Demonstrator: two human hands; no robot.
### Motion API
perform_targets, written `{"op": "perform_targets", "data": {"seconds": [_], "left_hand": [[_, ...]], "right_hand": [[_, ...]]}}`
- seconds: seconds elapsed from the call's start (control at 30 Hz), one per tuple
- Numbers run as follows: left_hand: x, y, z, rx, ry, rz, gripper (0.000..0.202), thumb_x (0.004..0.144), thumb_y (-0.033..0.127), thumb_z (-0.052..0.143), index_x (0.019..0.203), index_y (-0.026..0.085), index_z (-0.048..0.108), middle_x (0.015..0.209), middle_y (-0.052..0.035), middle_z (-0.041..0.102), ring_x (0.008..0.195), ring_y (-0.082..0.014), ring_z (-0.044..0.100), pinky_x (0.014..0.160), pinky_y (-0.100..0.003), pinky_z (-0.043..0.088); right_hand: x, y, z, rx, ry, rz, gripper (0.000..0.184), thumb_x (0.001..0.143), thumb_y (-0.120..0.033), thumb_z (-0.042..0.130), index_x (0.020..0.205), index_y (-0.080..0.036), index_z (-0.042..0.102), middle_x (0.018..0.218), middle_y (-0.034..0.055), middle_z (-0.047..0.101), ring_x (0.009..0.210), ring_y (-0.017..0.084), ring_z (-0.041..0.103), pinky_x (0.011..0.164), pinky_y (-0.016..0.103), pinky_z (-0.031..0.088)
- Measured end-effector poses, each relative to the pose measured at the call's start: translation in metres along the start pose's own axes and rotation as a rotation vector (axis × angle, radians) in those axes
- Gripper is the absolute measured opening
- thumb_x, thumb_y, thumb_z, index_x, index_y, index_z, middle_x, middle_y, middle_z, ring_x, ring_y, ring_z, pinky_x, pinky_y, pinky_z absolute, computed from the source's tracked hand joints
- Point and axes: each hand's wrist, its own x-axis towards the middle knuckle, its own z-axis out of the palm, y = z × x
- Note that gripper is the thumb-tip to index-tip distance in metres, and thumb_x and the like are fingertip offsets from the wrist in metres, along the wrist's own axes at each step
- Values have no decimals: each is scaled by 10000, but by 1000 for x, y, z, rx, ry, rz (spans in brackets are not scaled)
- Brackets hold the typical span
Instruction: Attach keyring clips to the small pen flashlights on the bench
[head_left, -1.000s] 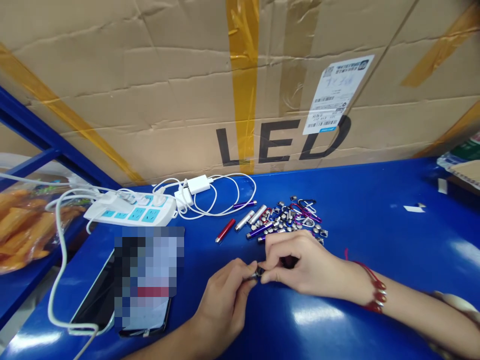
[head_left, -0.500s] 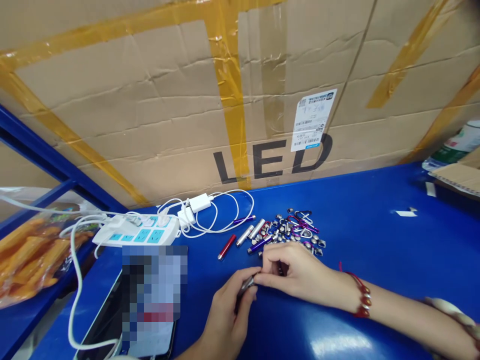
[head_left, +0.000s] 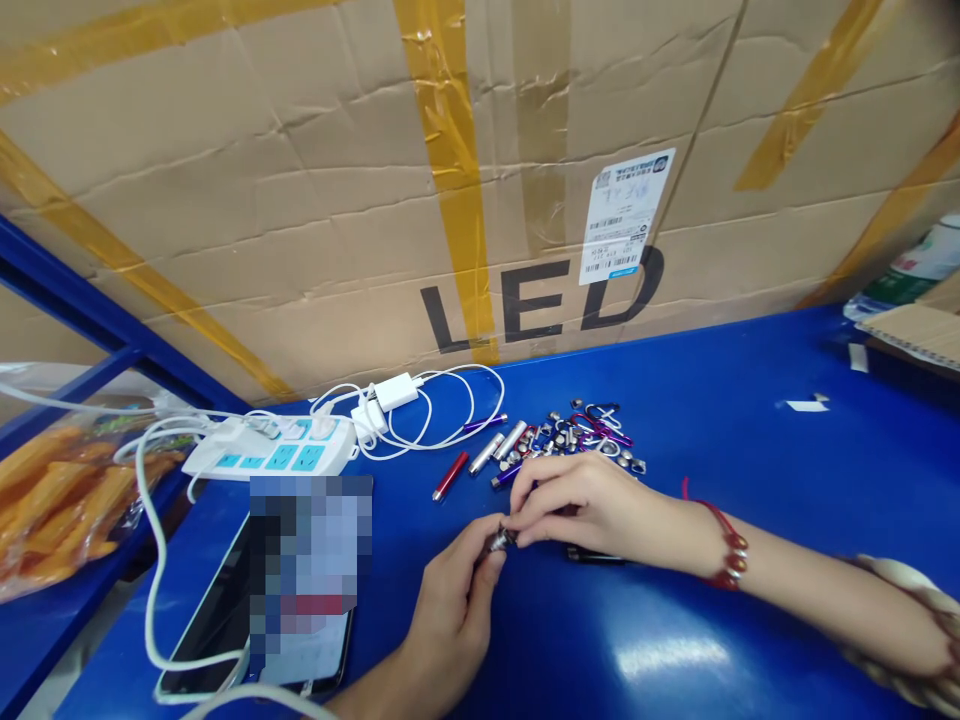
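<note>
My left hand (head_left: 454, 605) pinches a small silver metal tube (head_left: 498, 541) just above the blue table (head_left: 750, 480). My right hand (head_left: 592, 510) has its fingertips closed on the tube's end, touching my left fingers. A red bead bracelet (head_left: 726, 550) is on my right wrist. Just behind my right hand lies a pile of small metal parts (head_left: 577, 440), with silver, purple and red tubes among them. A loose red tube (head_left: 450, 475) lies to the pile's left. A dark slim piece (head_left: 592, 555) lies under my right hand.
A white power strip (head_left: 274, 448) with white chargers and cables (head_left: 405, 405) lies at the back left. A phone (head_left: 225, 620) sits near the front left edge. A large cardboard box marked LED (head_left: 480, 200) walls off the back. Orange packets (head_left: 52, 500) lie lower left.
The view shifted slightly. My hands stay together on the small tube, with my right fingers working at its end. A dark slim piece now shows under my right hand.
</note>
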Motion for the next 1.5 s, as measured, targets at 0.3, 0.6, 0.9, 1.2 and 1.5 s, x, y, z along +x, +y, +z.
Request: {"op": "perform_targets", "data": {"seconds": [0.3, 0.6, 0.9, 1.2, 1.5], "left_hand": [[-1, 1, -4, -30, -97, 76, 227, 906, 200, 332, 1043, 176, 512, 769, -11, 529, 677, -93, 483, 635, -181, 384], [-5, -4, 0, -60, -93, 138, 118, 889, 123, 330, 897, 214, 404, 699, 45, 478, 550, -64, 401, 536, -159, 319], [-6, -11, 4, -35, -40, 222, 142, 866, 78, 347, 880, 213, 389, 693, 38, 446, 579, -72, 408, 570, -166, 340], [-6, -10, 4, 21, 52, 304, 185, 833, 42, 387, 909, 205, 433, 715, 19, 512, 640, -71, 502, 611, -147, 395], [-5, -9, 6, 35, 107, 280, 147, 833, 59, 427, 873, 200, 445, 707, 28, 507, 640, -54, 524, 641, -132, 447]], "right_hand": [[1, 0, 4, 191, 16, 33, 52, 727, -193, 669, 724, -148, 696, 824, 21, 602, 685, 70, 555, 614, 185, 446], [0, -6, 10, 279, 16, 143, 101, 759, -153, 629, 689, -159, 701, 794, 15, 583, 665, 61, 552, 605, 172, 464], [-2, -6, 20, 363, 104, 214, 94, 716, -208, 680, 639, -156, 698, 685, 8, 562, 608, 67, 530, 552, 181, 440], [-2, -7, 29, 370, 204, 311, 258, 638, -330, 736, 527, -128, 619, 590, -5, 507, 526, 68, 454, 452, 193, 353], [-4, -4, 29, 454, 163, 428, 278, 599, -327, 755, 539, -121, 579, 602, -12, 513, 514, 65, 445, 447, 193, 327]]}}
